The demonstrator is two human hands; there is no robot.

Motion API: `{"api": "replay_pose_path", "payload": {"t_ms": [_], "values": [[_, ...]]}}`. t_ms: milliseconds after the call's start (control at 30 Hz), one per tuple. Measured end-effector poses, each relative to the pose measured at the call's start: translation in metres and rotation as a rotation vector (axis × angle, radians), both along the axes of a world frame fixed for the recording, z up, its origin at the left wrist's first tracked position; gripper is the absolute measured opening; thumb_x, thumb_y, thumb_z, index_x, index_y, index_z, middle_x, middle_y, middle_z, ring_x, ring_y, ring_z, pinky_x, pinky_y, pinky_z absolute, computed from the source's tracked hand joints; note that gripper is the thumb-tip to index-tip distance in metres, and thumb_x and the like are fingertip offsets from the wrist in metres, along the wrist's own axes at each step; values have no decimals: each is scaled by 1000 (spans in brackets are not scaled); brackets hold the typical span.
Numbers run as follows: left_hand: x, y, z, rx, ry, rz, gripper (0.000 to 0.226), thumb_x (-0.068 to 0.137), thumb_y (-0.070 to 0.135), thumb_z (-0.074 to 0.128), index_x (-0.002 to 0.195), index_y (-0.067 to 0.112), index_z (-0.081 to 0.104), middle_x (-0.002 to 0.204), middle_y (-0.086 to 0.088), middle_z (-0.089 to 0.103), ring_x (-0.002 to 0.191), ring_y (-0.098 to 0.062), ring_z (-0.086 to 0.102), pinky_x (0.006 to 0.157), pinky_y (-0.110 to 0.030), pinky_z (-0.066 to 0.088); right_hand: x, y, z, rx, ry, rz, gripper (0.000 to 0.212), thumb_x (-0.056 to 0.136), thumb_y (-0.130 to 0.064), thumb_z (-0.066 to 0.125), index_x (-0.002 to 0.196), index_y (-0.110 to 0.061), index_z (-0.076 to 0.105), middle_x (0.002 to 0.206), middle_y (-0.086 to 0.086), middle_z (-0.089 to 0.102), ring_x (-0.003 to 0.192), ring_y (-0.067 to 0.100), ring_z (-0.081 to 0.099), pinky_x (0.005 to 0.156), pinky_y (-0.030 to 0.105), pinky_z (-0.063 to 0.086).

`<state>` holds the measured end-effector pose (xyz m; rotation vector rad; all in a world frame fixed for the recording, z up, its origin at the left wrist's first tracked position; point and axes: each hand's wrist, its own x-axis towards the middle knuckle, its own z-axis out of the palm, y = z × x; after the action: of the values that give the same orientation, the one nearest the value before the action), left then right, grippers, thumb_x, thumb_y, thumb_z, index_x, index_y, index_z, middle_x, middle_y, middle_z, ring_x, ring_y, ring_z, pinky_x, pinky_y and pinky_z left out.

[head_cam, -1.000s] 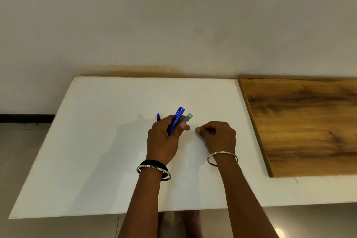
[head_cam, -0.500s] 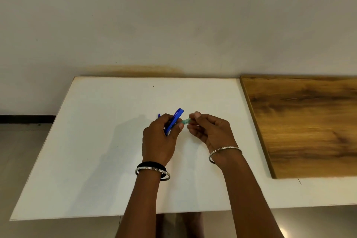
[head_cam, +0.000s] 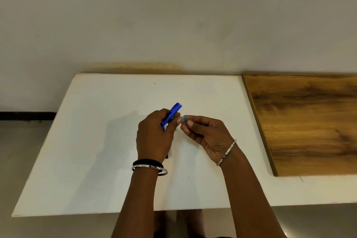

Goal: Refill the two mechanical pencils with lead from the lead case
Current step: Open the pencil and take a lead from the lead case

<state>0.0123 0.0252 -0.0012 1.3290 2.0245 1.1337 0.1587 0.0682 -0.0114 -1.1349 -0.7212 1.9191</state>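
Left hand (head_cam: 154,137) is clenched around the blue plastic mechanical pencils (head_cam: 172,115), raised just above the white flat counter (head_cam: 87,160) near its middle; exact pencil count can't be told. Right hand (head_cam: 204,133) pinches the small translucent teal lead case (head_cam: 183,118), touching the left thumb. Risks: thin lead could snap or spill out if the case tips or is jerked open; bundled pencils could slip from the grasp. No brand, label or writing readable anywhere.
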Motion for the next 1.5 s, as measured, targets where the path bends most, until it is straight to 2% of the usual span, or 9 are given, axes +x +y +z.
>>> {"api": "replay_pose_path", "payload": {"t_ms": [200,333,533,700,833,1033,1200,1400,1500], "values": [[-3,3,-3,13,105,-21,21,86,34,67,102,21,71,87,4,67,73,-13,56,68,-28,48,-4,4,-3,8,-23,28,20,87,8,61,106,11,67,102,30,70,83,27,72,79,29,60],[-5,5,-5,-4,28,-13,24,85,35,68,103,20,71,88,3,69,77,-15,60,71,-29,50,-3,6,-4,12,-27,12,17,87,6,62,102,7,70,90,22,73,78,24,73,74,26,60],[-7,6,-5,-31,-87,-22,21,84,35,69,101,23,72,87,3,70,76,-17,61,68,-23,49,-3,7,-2,13,13,0,15,85,6,64,99,5,72,89,19,75,79,25,74,72,26,60],[-7,5,-4,-39,-146,-16,18,83,37,69,96,25,73,77,3,70,69,-23,61,67,-31,51,-3,8,-1,45,18,-28,15,85,4,65,98,3,72,89,20,75,77,26,74,72,26,60],[-8,6,-5,-51,-162,-15,21,83,39,69,97,24,74,77,1,70,71,-24,61,69,-33,52,-2,9,0,108,-45,-41,16,84,0,68,100,3,72,89,22,75,78,27,74,71,27,60],[-8,5,-6,-75,-183,-13,22,83,38,69,99,25,74,79,0,70,71,-25,60,65,-28,48,0,11,2,173,-132,-66,16,85,-6,70,98,2,72,84,21,75,72,25,73,65,25,59],[-6,6,-6,-83,-221,-18,21,83,37,69,98,23,75,82,-4,70,76,-30,61,72,-37,51,0,13,3,227,-182,-88,15,87,-8,69,97,2,73,81,16,76,70,22,74,60,23,58],[-7,6,-5,-108,-262,-30,23,83,38,68,100,23,76,81,-6,70,75,-32,58,64,-25,44,-2,14,5,287,-225,-107,11,88,-9,67,94,-3,74,77,9,77,68,20,74,60,23,59],[-6,6,-4,-111,-286,-52,24,84,38,67,102,24,76,80,-7,68,71,-25,53,62,-22,42,-3,14,5,321,-248,-116,12,89,-10,66,95,-3,74,77,10,76,67,20,73,59,23,58]]}}
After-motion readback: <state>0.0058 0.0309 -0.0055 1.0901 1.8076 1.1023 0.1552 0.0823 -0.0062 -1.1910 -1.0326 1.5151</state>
